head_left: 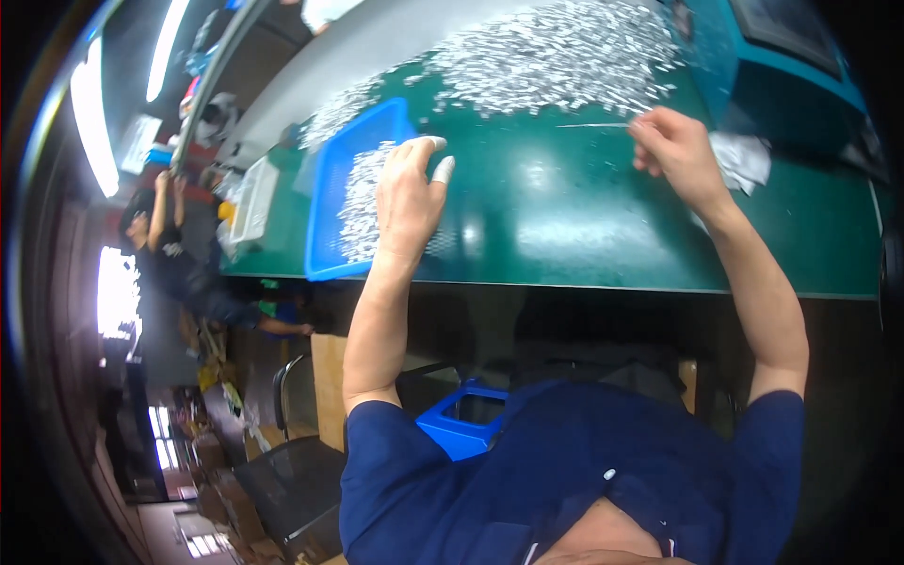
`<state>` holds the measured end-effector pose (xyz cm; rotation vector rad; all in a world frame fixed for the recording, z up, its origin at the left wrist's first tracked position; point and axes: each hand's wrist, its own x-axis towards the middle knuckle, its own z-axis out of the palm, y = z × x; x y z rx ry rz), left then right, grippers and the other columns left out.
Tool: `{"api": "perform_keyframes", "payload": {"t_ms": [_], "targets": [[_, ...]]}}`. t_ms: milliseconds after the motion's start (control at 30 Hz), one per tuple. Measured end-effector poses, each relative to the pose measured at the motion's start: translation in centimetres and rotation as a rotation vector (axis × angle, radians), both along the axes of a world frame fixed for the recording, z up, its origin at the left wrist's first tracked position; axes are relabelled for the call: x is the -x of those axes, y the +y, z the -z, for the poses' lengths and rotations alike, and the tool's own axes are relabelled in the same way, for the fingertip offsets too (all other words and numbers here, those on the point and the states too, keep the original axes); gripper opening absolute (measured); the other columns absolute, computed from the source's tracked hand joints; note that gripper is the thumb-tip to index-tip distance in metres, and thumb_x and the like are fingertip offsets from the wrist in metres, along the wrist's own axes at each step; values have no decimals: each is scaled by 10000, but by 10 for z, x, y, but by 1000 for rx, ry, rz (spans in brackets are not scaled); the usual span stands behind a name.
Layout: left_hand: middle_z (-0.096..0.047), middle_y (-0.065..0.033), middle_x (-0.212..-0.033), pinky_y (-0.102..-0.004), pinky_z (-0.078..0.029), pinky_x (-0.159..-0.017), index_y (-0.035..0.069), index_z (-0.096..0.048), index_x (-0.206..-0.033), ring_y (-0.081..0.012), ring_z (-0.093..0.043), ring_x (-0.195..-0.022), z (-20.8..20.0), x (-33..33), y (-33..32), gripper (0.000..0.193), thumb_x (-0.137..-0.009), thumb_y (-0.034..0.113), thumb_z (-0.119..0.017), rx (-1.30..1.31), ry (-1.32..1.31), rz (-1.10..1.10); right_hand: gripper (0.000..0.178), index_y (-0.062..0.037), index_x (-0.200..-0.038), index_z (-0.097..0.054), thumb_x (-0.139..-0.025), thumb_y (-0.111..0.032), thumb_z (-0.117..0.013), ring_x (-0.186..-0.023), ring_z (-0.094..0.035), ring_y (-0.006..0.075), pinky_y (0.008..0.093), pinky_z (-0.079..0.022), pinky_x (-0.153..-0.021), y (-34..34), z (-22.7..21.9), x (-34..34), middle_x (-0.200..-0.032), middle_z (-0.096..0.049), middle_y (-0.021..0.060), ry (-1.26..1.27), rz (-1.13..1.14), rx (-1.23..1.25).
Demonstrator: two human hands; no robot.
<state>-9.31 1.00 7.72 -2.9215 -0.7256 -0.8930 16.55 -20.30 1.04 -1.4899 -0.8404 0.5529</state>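
My left hand [407, 198] is over the right side of a blue plastic basket [325, 212], with white finger cots on the thumb and a fingertip. Its thumb stands apart from the fingers, and nothing shows between them. Many small silvery metal pieces [361, 207] lie in the basket, partly hidden by this hand. Farther right, my right hand [676, 151] pinches thin pointed tweezers [593, 125], their tip directed left above the green tabletop [556, 226]. A large heap of the same small pieces [556, 56] spreads across the far side of the table.
A teal machine [782, 85] stands at the far right, near a crumpled white cloth [742, 162]. Left of the basket is a white tray [252, 200]. Another person [179, 245] is at the left. A black chair [292, 480] and a blue container [461, 419] are below the table edge.
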Motion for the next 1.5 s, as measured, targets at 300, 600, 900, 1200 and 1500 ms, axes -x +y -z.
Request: {"api": "perform_keyframes", "payload": {"t_ms": [300,600,900,1200,1500], "targets": [[-688,-142,-1021,-443,-521,-838,78,-698,-1028,-341,-652,-984,72,-113,28,256,-830,238,-730,167,127,101,229,-24,-1006,-666,-977,-248,-628,-704,-616,87,226,-449,-600,9,-3,-6,-774,-635,10,56,73,-24],[-641,-186,-905,-484,-511,-737,37,-648,-989,-373,-636,-873,98,-137,32,159,-837,78,-662,106,-78,145,219,-26,-1011,-657,-983,-240,-623,-688,-602,84,211,-423,-578,-4,2,10,-767,-608,-5,61,-6,-17],[-714,-128,-1044,-344,-520,-896,0,-678,-1107,-209,-673,-1005,78,-97,-8,225,-907,99,-655,997,-201,371,225,-25,-1027,-662,-991,-242,-616,-697,-608,84,207,-423,-568,0,-4,16,-776,-628,1,48,-13,-11],[-703,-68,-934,-285,-523,-734,10,-642,-1128,-121,-644,-832,78,-91,-9,219,-926,95,-652,1414,-293,489,246,-21,-1079,-668,-1006,-245,-599,-758,-642,90,189,-433,-560,5,8,9,-853,-664,21,76,80,14],[-684,-80,-952,-288,-524,-726,-28,-636,-1114,-121,-627,-806,77,-88,-13,227,-919,85,-663,1467,-301,532,279,-15,-1149,-657,-1029,-251,-569,-804,-659,97,179,-446,-564,5,16,6,-940,-696,52,134,94,-12]]}}
